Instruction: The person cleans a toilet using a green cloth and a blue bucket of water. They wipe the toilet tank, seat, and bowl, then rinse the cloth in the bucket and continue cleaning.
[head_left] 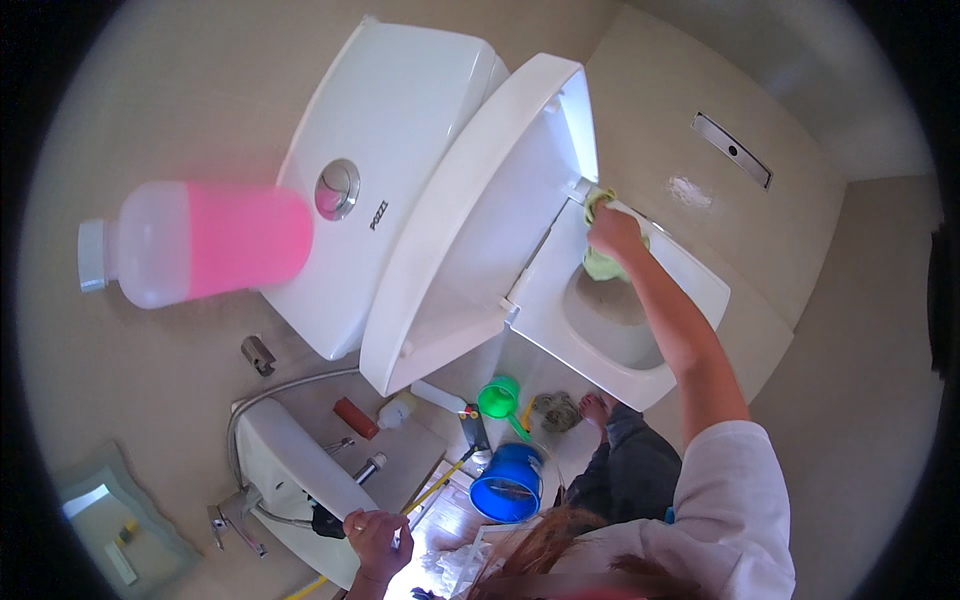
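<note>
My right hand (614, 232) is closed on a light green cloth (604, 262), pressing it on the white toilet seat (702, 283) near the hinge. Part of the cloth hangs over the inner edge of the bowl opening. The toilet lid (470, 230) is raised and leans toward the cistern (410, 95). At the lower left, my left hand (378, 540) is beside the rim of the white washbasin (290, 455). Its fingers are curled in, with nothing visible in them.
On the cistern stands a large bottle of pink liquid (245, 240). A blue bucket (508, 485), a green dipper (499, 398) and a grey scrubbing pad or rag (556, 411) are on the floor near my feet. Small bottles (397, 411) are by the basin. A metal drain cover (733, 150) is at right.
</note>
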